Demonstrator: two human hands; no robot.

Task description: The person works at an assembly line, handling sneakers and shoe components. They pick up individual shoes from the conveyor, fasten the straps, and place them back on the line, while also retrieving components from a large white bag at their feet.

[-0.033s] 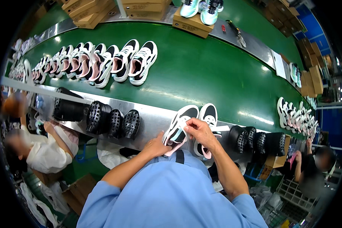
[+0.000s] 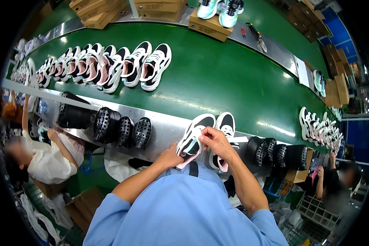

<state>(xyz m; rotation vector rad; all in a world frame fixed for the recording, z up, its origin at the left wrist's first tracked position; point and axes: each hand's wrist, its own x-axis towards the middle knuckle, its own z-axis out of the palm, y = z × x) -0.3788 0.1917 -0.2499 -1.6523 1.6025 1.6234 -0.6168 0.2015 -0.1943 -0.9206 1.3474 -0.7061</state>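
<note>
A white and black sneaker (image 2: 197,123) with pink lining and a pale blue tongue stands tilted at the metal edge of the bench, its heel toward me. My left hand (image 2: 169,156) is closed on its left side near the heel. The thumb and fingers of my right hand (image 2: 217,141) pinch together over the tongue and laces; what lies between the fingertips is too small to make out. A matching sneaker (image 2: 225,122) stands just to the right, partly covered by my right hand and wrist.
Black studded shoe forms (image 2: 142,133) line the metal edge on the left, and more forms (image 2: 280,152) on the right. A row of sneakers (image 2: 156,67) sits on the green bench (image 2: 225,78) at far left. People work at both sides. Cardboard boxes (image 2: 209,26) stand at the back.
My hands and the sneaker keep almost the same place. The whole view has shifted slightly. At the left, the other person's arm reaches higher.
</note>
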